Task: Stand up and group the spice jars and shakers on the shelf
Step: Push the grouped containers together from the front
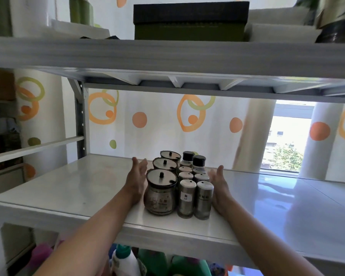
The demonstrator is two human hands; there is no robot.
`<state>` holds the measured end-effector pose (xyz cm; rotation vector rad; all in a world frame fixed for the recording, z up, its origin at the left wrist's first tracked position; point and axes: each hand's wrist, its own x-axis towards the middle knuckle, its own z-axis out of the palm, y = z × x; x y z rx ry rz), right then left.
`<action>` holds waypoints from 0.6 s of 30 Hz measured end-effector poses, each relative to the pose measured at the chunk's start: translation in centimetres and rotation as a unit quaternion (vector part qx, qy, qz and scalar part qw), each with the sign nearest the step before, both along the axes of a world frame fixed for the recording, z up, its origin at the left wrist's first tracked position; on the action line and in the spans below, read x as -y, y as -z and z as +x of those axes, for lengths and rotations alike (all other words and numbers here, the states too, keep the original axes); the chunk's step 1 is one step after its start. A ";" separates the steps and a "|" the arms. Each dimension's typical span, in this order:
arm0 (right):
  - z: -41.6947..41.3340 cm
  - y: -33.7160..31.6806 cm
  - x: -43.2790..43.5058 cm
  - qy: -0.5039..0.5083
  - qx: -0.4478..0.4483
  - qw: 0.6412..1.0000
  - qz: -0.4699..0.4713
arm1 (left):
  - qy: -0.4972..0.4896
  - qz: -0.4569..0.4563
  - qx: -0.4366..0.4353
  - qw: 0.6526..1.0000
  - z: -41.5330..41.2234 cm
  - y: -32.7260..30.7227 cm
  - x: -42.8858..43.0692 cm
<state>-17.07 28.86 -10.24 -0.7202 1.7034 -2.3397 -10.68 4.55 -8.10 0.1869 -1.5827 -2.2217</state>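
On the white shelf [72, 188] the jars and shakers stand upright in one tight cluster. Three round glass jars with metal lids form the left column, the nearest jar [160, 193] in front. To their right are several steel shakers in two columns, with the salt shaker [186, 199] and its neighbour [204, 200] in front and two black-capped bottles [188, 158] at the back. My left hand [136, 179] lies flat against the cluster's left side, fingers extended. My right hand [219, 188] lies flat along its right side.
An upper shelf [167, 54] hangs close overhead, carrying a dark box [189, 20] and white trays. A grey upright post [80, 124] stands at the back left. Bottles [126, 261] sit on the level below. A curtain and window lie behind.
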 end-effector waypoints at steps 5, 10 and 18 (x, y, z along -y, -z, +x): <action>3.0 -0.1 -5.8 -0.007 0.041 0.997 0.059 | -0.003 0.007 -0.051 0.999 7.2 0.1 3.0; 7.0 -1.5 -8.1 -0.102 0.026 0.990 0.091 | 0.232 -0.048 -0.063 0.969 13.4 -0.8 2.7; 9.2 -2.1 -2.6 -0.252 -0.013 0.949 0.191 | 0.399 -0.319 -0.020 0.859 11.1 -1.4 -1.4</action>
